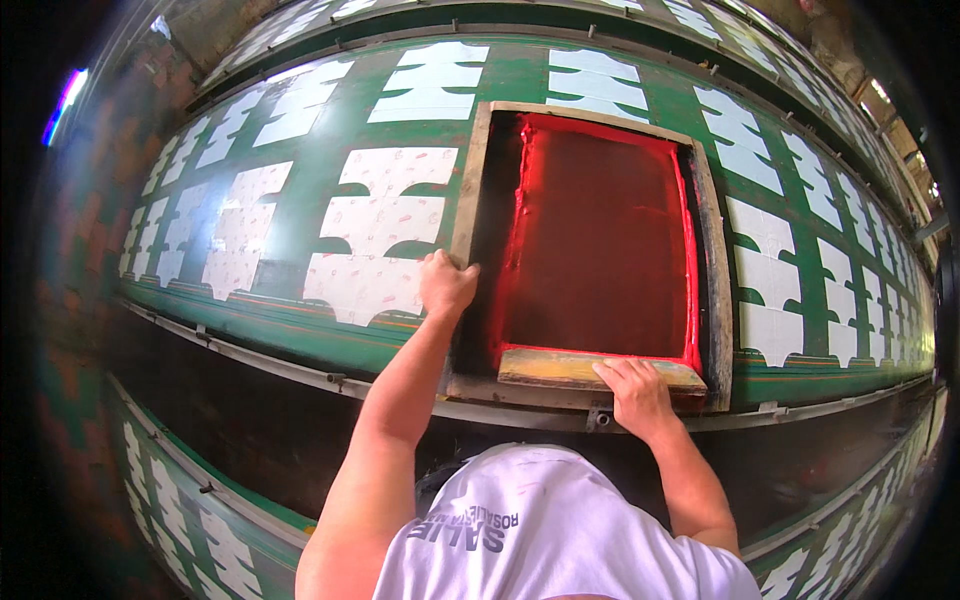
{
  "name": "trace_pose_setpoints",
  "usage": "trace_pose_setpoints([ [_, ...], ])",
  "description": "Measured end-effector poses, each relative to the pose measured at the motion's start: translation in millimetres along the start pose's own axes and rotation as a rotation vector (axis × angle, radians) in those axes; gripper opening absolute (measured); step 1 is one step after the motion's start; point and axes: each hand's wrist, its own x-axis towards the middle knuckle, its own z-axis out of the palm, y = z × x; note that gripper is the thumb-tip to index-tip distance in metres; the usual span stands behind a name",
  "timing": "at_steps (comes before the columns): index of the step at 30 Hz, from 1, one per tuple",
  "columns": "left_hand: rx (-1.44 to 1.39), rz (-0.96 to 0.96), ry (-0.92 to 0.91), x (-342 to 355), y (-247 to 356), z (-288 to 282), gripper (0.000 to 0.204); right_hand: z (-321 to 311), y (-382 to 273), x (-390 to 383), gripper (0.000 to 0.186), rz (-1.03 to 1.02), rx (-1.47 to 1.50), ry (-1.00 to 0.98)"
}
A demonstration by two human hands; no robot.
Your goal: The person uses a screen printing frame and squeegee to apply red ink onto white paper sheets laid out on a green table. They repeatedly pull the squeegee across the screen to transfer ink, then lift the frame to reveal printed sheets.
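A wooden-framed printing screen (716, 230) lies on the long green table, its dark mesh edged with bright red ink (690, 250). My left hand (446, 284) is closed round the left side of the frame. At the screen's near end, a wooden squeegee (560, 369) stretches across most of the mesh's width. My right hand (638, 395) grips the squeegee right of its middle, fingers over the top edge. Left of the frame lie white fabric pieces (375, 230) with small reddish prints. Whatever is under the screen is hidden.
The green table (300, 230) curves away to both sides. Plain white cut pieces (765, 280) lie to the right and along the far row (430, 80). A metal rail (270, 352) runs along the near edge. More tables with white pieces stand beyond and behind.
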Motion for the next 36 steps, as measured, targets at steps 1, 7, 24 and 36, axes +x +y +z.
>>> trace_pose_setpoints([
  [1, -0.012, 0.001, 0.018, 0.0, 0.6, -0.6, 0.060, 3.0, -4.2, 11.8, 0.050, 0.001, -0.011, -0.022],
  [7, -0.129, 0.076, 0.074, -6.3, -0.8, -0.8, 0.069, -16.4, -7.8, 32.7, 0.045, 0.141, 0.005, -0.147],
  [24, -0.185, 0.213, 0.131, -3.9, -5.4, 7.1, 0.066, 38.1, 30.3, 81.4, 0.049, 0.037, -0.200, 0.111],
  [36, -0.171, 0.159, 0.124, -1.6, 3.0, 12.5, 0.056, 35.7, 238.4, 321.0, 0.043, 0.106, -0.291, 0.095],
])
